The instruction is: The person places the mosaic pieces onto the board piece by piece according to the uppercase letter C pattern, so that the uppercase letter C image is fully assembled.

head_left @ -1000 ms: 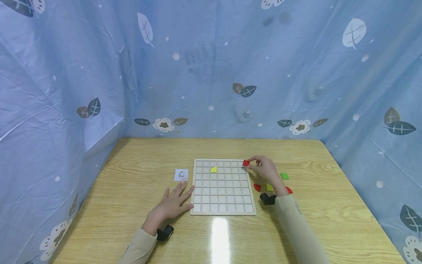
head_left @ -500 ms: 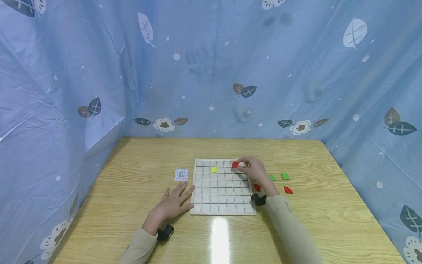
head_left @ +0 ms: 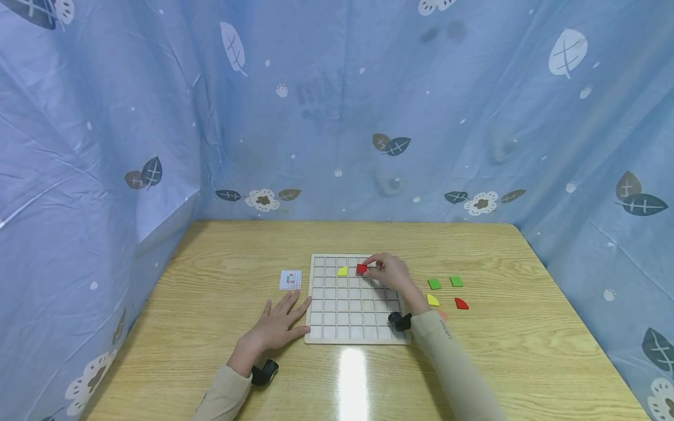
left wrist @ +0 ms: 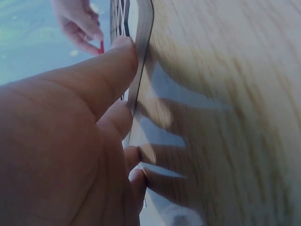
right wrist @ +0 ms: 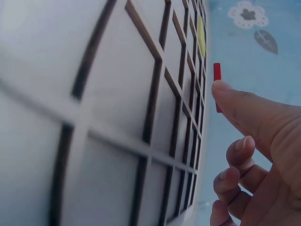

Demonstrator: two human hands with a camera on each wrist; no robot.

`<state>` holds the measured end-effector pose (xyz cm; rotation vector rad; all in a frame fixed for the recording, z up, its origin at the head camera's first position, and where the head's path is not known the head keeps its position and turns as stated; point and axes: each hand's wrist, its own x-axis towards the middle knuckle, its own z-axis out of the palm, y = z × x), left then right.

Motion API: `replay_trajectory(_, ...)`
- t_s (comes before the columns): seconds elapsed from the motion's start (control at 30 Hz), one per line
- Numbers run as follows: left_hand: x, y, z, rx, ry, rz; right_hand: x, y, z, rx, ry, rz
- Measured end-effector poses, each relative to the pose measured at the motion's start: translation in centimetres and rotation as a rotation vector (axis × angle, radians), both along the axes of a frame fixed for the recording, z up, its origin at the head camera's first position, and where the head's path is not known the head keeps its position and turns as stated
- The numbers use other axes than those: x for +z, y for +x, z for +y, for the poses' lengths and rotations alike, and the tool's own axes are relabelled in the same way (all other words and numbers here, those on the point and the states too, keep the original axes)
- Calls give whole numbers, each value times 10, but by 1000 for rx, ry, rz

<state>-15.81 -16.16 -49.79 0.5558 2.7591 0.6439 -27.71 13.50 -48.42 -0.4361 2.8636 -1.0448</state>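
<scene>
My right hand (head_left: 391,273) pinches a red square tile (head_left: 361,269) between thumb and index finger, over the upper part of a pale grid board (head_left: 342,318). In the right wrist view the tile (right wrist: 217,71) appears edge-on, clear of the grid, with the other fingers curled loosely below. A yellow quarter-circle tile (head_left: 343,271) lies in a cell just left of the held tile. My left hand (head_left: 276,326) rests flat with fingers spread, fingertips at the board's left edge. In the left wrist view, its thumb (left wrist: 106,70) lies at the board's rim.
Right of the board lie two green tiles (head_left: 434,284), a yellow quarter-circle (head_left: 432,300) and a red quarter-circle (head_left: 461,304). An orange piece (head_left: 442,315) is partly hidden by the right sleeve. A small printed grid card (head_left: 291,279) lies left of the board. A blue curtain (head_left: 337,117) hangs behind the table.
My right hand has carried the red tile leftward across the board from its top right corner, close to the yellow tile. The left hand has stayed in place.
</scene>
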Motion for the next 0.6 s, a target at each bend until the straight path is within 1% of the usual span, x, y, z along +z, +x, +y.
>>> replay_trajectory(0.13,2,0,1,6,-15,-6,-1,0,-7,14,8,1)
replay_trajectory(0.33,0,-1,1,7,-29,-9,-6,-4,-14,28,16,-7)
replay_trajectory(0.6,-2,-2,0,11,-26,-6,-9,-8,-20,6,65,-33)
